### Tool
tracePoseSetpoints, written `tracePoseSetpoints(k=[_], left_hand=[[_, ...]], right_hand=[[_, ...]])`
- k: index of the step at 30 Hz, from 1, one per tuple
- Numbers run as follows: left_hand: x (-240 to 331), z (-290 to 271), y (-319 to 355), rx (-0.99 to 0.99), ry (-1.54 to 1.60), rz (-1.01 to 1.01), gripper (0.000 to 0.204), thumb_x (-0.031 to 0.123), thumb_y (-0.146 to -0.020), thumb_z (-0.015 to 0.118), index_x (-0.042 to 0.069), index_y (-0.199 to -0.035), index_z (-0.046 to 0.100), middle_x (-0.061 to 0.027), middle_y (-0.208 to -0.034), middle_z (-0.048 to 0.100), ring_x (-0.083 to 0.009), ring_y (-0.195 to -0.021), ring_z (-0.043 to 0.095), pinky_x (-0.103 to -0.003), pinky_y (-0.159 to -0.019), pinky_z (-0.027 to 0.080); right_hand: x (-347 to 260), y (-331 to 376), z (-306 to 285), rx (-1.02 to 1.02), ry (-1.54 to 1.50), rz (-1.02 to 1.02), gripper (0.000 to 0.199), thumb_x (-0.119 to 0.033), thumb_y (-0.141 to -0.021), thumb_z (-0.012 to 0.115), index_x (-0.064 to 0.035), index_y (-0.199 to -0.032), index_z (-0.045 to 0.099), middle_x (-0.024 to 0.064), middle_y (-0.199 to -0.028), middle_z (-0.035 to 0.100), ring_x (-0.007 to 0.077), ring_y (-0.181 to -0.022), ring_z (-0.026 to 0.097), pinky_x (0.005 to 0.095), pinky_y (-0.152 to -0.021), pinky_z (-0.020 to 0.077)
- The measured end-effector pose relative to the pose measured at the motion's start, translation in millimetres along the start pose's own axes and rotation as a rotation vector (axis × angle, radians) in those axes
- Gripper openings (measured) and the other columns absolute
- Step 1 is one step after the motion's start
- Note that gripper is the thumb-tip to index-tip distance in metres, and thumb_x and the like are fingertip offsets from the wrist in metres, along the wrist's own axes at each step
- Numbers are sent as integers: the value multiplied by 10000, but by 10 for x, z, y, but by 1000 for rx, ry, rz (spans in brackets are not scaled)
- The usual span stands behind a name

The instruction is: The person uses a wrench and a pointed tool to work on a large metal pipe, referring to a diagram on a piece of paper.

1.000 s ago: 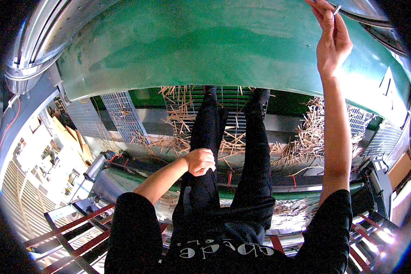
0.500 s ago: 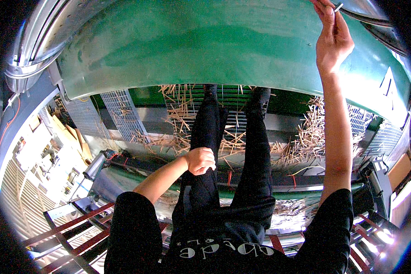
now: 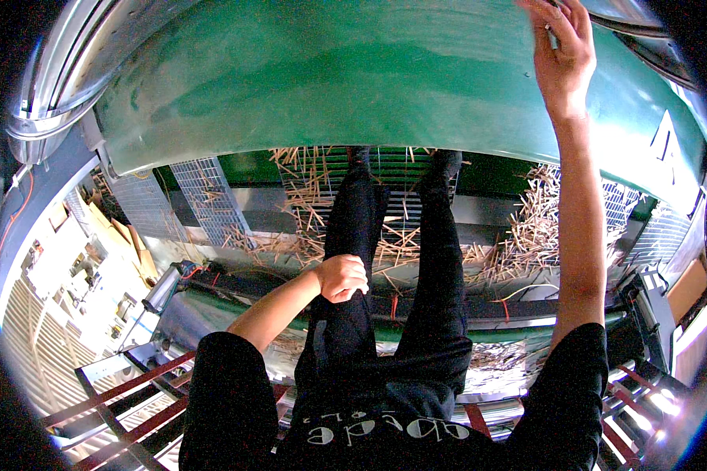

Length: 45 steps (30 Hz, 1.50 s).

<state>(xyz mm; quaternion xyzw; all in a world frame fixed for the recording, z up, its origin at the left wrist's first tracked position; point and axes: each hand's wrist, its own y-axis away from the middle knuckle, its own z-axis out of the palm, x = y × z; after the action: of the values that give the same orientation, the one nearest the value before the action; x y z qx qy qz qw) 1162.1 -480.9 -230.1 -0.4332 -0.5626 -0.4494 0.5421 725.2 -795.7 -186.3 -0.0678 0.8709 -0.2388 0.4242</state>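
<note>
Right hand [image 3: 562, 59] slightly further left along green panel [image 3: 353, 78]

My right hand [image 3: 559, 59] is raised to the upper right of the frame, fingers pinched on a small grey marker [image 3: 551, 35] against the curved green panel [image 3: 353, 86]. My left hand [image 3: 342, 277] rests as a loose fist on my thigh, centre frame. Straw [image 3: 526, 243] litters the metal grating [image 3: 204, 196] below my feet.
</note>
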Motion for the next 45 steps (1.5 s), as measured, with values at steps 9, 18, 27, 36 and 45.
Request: tracePoseSetpoints(k=[9,18,27,36,45], left_hand=[[-5,0,-21,9,13,3,173,112,-714,595,102,-857,693,-72,-884,712,-284,-863,686,-416,-831,519],[11,-14,-48,14,15,2,183,112,-715,589,102,-866,691,-76,-878,709,-287,-859,686,-418,-826,524],[-14,-29,-86,1,18,12,192,111,-718,582,106,-876,691,-76,-897,711,-284,-881,685,-420,-836,523],[28,-11,-39,4,15,-16,192,113,-713,592,101,-878,689,-80,-903,713,-287,-888,685,-420,-840,522],[-19,-10,-20,-19,-10,0,184,113,-775,578,123,-912,700,-44,-952,730,-256,-927,704,-426,-845,531]], right_hand=[[225,48,50,42,-574,449,460,-407,-1071,525,3,-1259,617,109,-1119,693,208,-1047,688,347,-918,551],[238,293,-317,337,-458,255,370,-212,-1099,482,111,-1217,619,222,-1182,677,361,-1105,700,440,-974,595],[900,353,-196,584,-909,566,390,-330,-1090,516,43,-1139,616,139,-1155,658,277,-1103,673,403,-1019,525],[107,84,-276,197,-373,474,475,-331,-1090,516,99,-1263,620,176,-1171,698,256,-1132,678,363,-1029,523],[352,73,-209,325,-442,361,305,-127,-1087,497,116,-1238,604,254,-1200,686,352,-1087,707,418,-986,585]])
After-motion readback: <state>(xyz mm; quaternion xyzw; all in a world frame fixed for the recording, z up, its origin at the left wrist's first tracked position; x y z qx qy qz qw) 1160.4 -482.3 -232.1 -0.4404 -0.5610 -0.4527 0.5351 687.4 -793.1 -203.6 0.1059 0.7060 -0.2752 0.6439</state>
